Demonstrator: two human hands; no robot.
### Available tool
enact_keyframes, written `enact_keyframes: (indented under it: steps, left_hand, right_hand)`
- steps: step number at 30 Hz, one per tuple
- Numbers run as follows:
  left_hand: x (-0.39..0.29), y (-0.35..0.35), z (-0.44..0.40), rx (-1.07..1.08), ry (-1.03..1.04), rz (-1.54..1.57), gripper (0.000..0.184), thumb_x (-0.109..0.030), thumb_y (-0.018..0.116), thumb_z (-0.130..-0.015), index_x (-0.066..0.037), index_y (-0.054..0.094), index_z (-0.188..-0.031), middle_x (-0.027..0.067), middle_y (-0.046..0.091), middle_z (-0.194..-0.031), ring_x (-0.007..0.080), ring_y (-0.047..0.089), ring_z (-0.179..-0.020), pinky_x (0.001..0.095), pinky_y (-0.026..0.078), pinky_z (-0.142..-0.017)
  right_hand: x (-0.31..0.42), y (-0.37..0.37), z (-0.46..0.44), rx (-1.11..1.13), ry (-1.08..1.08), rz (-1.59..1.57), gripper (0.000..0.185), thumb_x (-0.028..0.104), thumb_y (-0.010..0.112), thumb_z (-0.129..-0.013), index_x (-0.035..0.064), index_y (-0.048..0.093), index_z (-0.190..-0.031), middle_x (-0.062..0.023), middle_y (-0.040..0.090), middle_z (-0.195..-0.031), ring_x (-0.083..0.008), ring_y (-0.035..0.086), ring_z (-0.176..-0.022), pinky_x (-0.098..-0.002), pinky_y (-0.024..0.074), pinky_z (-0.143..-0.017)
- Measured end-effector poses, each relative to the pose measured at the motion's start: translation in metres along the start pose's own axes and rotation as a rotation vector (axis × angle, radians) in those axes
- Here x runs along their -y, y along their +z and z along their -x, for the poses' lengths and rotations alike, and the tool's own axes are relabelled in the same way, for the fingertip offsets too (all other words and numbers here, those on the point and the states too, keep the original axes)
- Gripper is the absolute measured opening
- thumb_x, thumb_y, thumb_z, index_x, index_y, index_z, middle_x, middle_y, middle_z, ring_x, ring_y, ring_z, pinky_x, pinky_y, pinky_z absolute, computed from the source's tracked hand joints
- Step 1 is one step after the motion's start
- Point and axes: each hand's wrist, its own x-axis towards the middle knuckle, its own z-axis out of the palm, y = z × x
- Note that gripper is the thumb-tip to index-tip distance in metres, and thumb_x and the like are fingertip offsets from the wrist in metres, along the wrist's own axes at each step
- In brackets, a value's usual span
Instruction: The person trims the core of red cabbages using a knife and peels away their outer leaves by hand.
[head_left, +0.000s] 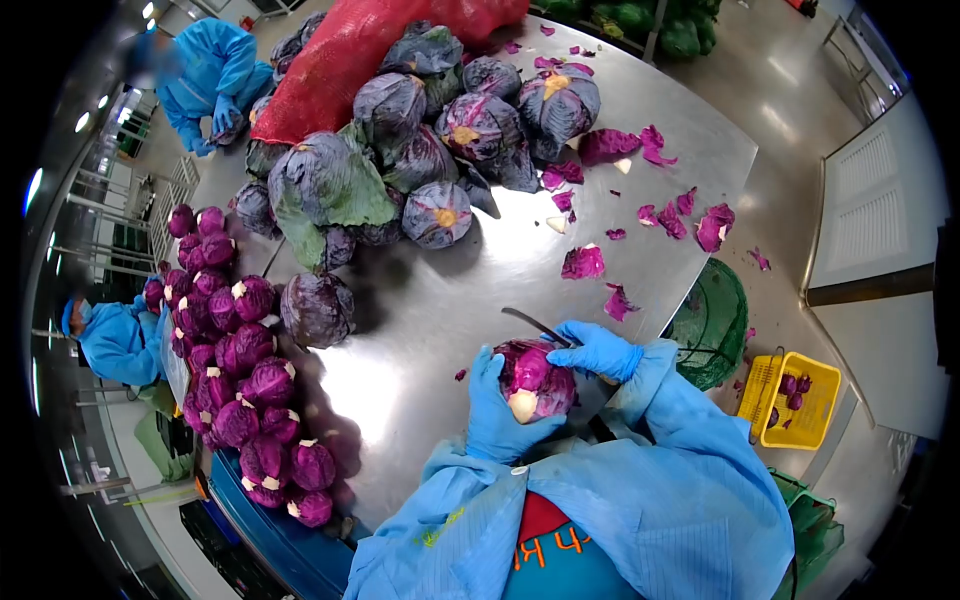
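My left hand (492,412), in a blue glove, is wrapped around the left and lower side of a red cabbage (540,385). The cabbage's pale cut stem end faces toward me, and shiny purple leaf shows beside darker outer leaf. My blue-gloved right hand (598,352) grips a knife at the cabbage's upper right. The knife's dark, slightly curved blade (533,321) points up and left above the cabbage; its handle is mostly hidden in my fingers. Both hands are just above the near edge of the steel table (440,325).
Untrimmed cabbages (330,180) and a red mesh sack (345,60) fill the table's far side. Trimmed cabbages (240,350) are heaped at left. Leaf scraps (583,262) lie at right. A green net (712,325) and yellow basket (835,395) stand beyond the right edge. Two people work at left.
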Motion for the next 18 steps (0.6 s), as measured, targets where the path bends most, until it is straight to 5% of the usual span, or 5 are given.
enact_keyframes:
  steps: [4,8,11,14,18]
  left_hand:
    - [-0.032,-0.013,-0.025,0.109,-0.153,-0.185,0.114,-0.047,0.089,-0.056,0.008,0.034,-0.139,0.0342,0.033,-0.141,0.0462,0.036,-0.132,0.0461,0.034,-0.11]
    - [-0.037,-0.002,-0.032,0.108,-0.165,-0.245,0.112,-0.049,0.086,-0.058,0.008,0.035,-0.14,0.0331,0.034,-0.141,0.0456,0.036,-0.132,0.0469,0.033,-0.109]
    - [-0.031,0.0,-0.03,0.087,-0.167,-0.223,0.111,-0.049,0.087,-0.058,0.008,0.035,-0.139,0.0315,0.035,-0.141,0.0443,0.036,-0.132,0.0464,0.033,-0.11]
    - [-0.022,-0.003,-0.022,0.061,-0.163,-0.159,0.111,-0.048,0.088,-0.057,0.006,0.036,-0.139,0.0293,0.035,-0.141,0.0424,0.037,-0.131,0.0451,0.034,-0.11]
    - [0.005,-0.014,0.0,0.015,-0.107,-0.028,0.112,-0.048,0.089,-0.056,0.003,0.034,-0.14,0.0237,0.036,-0.139,0.039,0.038,-0.13,0.0433,0.034,-0.11]
  right_hand:
    - [0.029,-0.003,0.012,0.095,0.138,0.02,0.059,0.037,0.079,-0.08,0.0089,0.059,-0.128,-0.0018,0.062,-0.093,-0.0103,0.056,-0.08,-0.0232,0.0458,-0.07]
    - [-0.006,-0.018,-0.003,0.134,-0.338,0.329,0.051,0.036,0.067,-0.09,0.0118,0.056,-0.133,-0.0099,0.068,-0.1,-0.0172,0.065,-0.083,-0.0314,0.0513,-0.07]
    - [0.003,-0.012,0.003,0.003,-0.409,0.555,0.04,0.033,0.059,-0.093,0.0125,0.06,-0.127,-0.0133,0.069,-0.102,-0.0239,0.067,-0.084,-0.0356,0.0528,-0.075]
    - [-0.013,-0.022,0.003,-0.203,-0.145,0.634,0.032,0.029,0.057,-0.091,0.0164,0.065,-0.12,-0.0123,0.069,-0.098,-0.0282,0.067,-0.084,-0.0371,0.0527,-0.078]
    - [-0.054,-0.043,0.018,-0.478,-0.09,0.663,0.023,0.025,0.057,-0.089,0.0184,0.069,-0.107,-0.0111,0.069,-0.091,-0.0305,0.067,-0.083,-0.0403,0.053,-0.074]
